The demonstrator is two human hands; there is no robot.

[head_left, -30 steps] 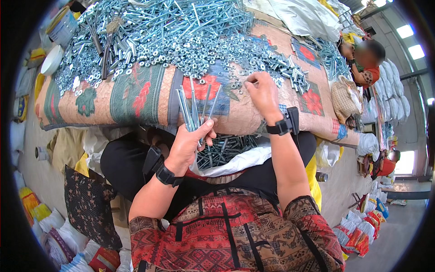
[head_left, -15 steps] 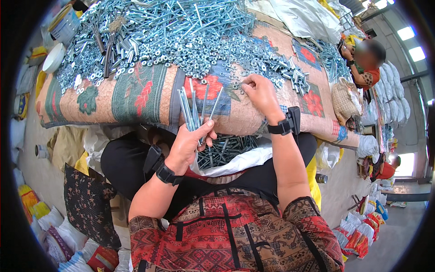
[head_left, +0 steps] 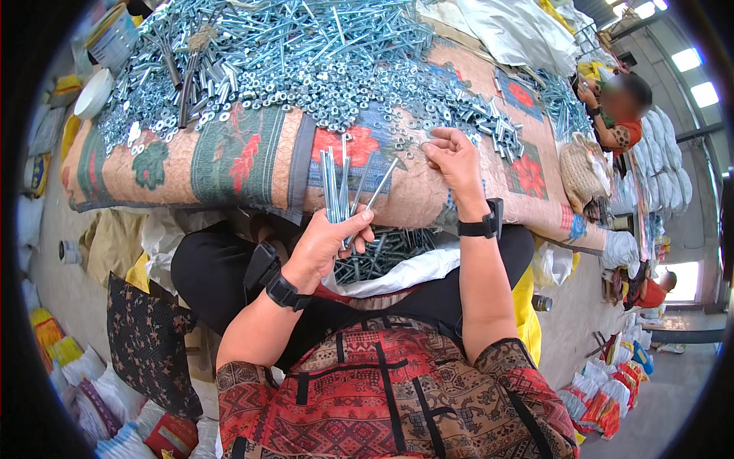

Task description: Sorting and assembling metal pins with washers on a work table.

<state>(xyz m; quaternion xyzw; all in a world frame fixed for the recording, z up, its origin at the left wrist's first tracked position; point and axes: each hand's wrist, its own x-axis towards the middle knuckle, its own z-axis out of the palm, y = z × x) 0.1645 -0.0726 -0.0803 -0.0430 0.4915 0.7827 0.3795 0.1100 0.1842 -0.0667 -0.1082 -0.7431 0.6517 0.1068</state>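
My left hand (head_left: 334,239) is closed around a bunch of long silver bolts (head_left: 334,187). They stand upward above my fist with their upper ends fanned out, and one leans to the right. My right hand (head_left: 456,162) hovers over the patterned cloth, its thumb and fingertips curled close together. Whatever is between those fingertips is too small to make out. Just beyond it lie loose nuts and washers (head_left: 397,122), spread along the near edge of a large heap of metal bolts (head_left: 306,38). Short metal sleeves (head_left: 501,134) lie to the right of them.
A padded floral cloth (head_left: 222,164) covers the work surface. Dark bolts (head_left: 394,256) fill a white sack between my legs. A white bowl (head_left: 93,96) and a bucket (head_left: 111,38) stand at far left. A woven bag (head_left: 579,172) sits at right, near another person (head_left: 623,115).
My right hand has moved slightly right, away from the loose nuts. My left hand, still gripping the bolts, has shifted a little to the right and nearer to me.
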